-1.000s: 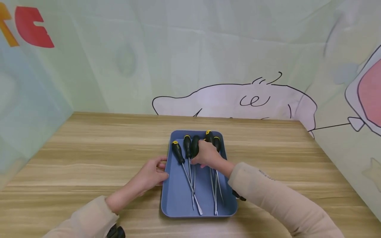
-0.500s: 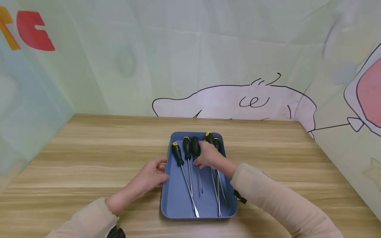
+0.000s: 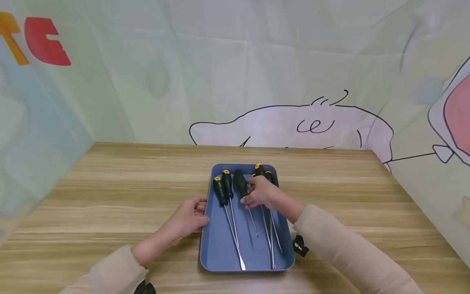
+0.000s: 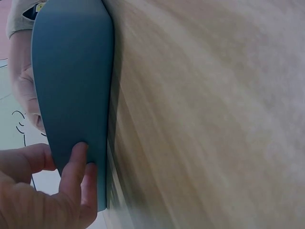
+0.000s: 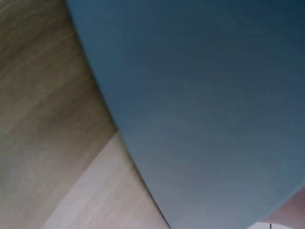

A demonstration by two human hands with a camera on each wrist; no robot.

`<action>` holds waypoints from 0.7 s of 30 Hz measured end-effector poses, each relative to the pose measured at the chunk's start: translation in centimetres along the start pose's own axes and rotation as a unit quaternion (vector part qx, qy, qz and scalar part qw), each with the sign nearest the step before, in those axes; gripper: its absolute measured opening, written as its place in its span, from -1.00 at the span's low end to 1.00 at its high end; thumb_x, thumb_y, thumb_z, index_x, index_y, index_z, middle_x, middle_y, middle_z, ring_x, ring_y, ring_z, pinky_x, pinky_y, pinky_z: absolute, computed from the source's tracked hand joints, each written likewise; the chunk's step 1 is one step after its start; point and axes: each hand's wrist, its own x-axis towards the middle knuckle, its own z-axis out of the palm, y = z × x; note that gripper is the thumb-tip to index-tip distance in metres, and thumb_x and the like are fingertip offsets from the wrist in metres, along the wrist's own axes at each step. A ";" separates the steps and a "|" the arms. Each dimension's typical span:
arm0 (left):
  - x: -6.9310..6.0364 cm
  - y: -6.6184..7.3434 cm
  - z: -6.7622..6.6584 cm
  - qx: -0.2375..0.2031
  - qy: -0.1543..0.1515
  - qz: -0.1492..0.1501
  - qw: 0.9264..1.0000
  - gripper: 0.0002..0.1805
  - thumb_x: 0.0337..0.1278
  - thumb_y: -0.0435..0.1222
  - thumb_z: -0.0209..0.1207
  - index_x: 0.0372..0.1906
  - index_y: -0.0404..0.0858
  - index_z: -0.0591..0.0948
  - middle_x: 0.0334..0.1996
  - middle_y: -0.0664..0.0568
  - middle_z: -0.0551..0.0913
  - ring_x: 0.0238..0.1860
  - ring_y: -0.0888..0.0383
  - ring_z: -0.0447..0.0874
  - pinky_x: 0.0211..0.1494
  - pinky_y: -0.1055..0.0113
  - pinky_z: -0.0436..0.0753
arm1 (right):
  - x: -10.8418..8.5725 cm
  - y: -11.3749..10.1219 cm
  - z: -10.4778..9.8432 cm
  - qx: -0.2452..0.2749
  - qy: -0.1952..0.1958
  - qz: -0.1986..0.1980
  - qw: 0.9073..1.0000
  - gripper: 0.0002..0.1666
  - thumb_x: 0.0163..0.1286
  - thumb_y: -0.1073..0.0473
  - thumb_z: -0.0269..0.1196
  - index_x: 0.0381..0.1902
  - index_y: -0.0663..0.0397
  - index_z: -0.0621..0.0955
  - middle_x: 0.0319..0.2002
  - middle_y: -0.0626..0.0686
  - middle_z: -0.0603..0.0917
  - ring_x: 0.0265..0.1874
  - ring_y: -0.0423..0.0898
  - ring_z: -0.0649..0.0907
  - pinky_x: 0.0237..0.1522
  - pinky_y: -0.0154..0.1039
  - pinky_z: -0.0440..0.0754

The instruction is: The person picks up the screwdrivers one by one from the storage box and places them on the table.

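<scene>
In the head view a blue tray (image 3: 220, 249) holds several screwdrivers with black handles and steel shafts. My right hand (image 3: 262, 192), over the tray, pinches a screwdriver (image 3: 240, 183) near the lower end of its handle. Its tip looks raised, with a shadow beneath it. Beside it on the left lie two yellow-capped screwdrivers (image 3: 227, 184), their shafts meeting toward the near end. More screwdrivers (image 3: 272, 232) lie to the right, their handles partly hidden by my right hand. My left hand (image 3: 189, 216) holds the tray's left rim; in the left wrist view its fingers (image 4: 74, 171) touch the outer wall.
The tray stands on a wood-grain table (image 3: 128, 204). A printed cloth backdrop (image 3: 235, 73) with cartoon drawings rises behind and at both sides. Mostly the tray's outer wall (image 5: 200, 109) fills the right wrist view.
My right hand has shifted slightly right and nearer, and the pinched screwdriver's shaft has swung right. The second screwdriver on the left has moved closer to the leftmost one. My left hand stays put.
</scene>
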 end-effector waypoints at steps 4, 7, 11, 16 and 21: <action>-0.1 0.0 0.0 -0.001 0.002 -0.002 1.000 -0.40 -0.08 -0.65 0.04 0.21 -0.54 0.29 -0.16 -0.31 0.48 -0.30 0.02 0.60 -0.30 0.17 0.70 | -0.1 0.0 -0.6 0.027 -0.013 -0.002 1.000 -0.15 0.10 0.59 0.23 0.34 0.42 0.16 -0.17 0.23 0.40 -0.42 0.01 0.65 -0.32 -0.19 0.70; 0.0 0.0 0.0 0.002 0.002 0.001 1.000 -0.39 -0.08 -0.65 0.05 0.22 -0.55 0.28 -0.16 -0.31 0.48 -0.30 0.03 0.60 -0.31 0.17 0.70 | -0.3 -0.2 -1.0 0.038 -0.023 -0.008 0.999 -0.18 0.12 0.59 0.22 0.33 0.43 0.17 -0.23 0.17 0.37 -0.41 0.00 0.63 -0.30 -0.18 0.70; 0.1 0.0 0.1 0.007 0.001 0.003 1.000 -0.38 -0.08 -0.64 0.06 0.22 -0.55 0.28 -0.16 -0.31 0.48 -0.29 0.04 0.60 -0.32 0.17 0.70 | -0.7 -0.4 -1.5 0.050 -0.029 -0.013 0.998 -0.20 0.14 0.58 0.20 0.33 0.42 0.17 -0.23 0.17 0.37 -0.38 0.00 0.62 -0.29 -0.18 0.70; 0.0 0.0 0.1 0.006 0.002 -0.001 1.000 -0.38 -0.09 -0.64 0.06 0.22 -0.55 0.28 -0.16 -0.31 0.48 -0.29 0.04 0.60 -0.32 0.17 0.70 | -1.1 -0.6 -2.0 0.068 -0.043 -0.016 0.997 -0.22 0.20 0.54 0.18 0.34 0.44 0.14 -0.14 0.24 0.42 -0.36 0.00 0.63 -0.26 -0.19 0.69; -0.1 0.0 0.1 0.003 0.004 -0.004 1.000 -0.39 -0.09 -0.65 0.05 0.21 -0.54 0.29 -0.17 -0.30 0.48 -0.30 0.03 0.60 -0.31 0.18 0.70 | -1.4 -0.8 -2.6 0.093 -0.051 -0.010 0.994 -0.25 0.25 0.50 0.14 0.35 0.43 0.10 -0.15 0.23 0.45 -0.37 -0.03 0.63 -0.24 -0.22 0.69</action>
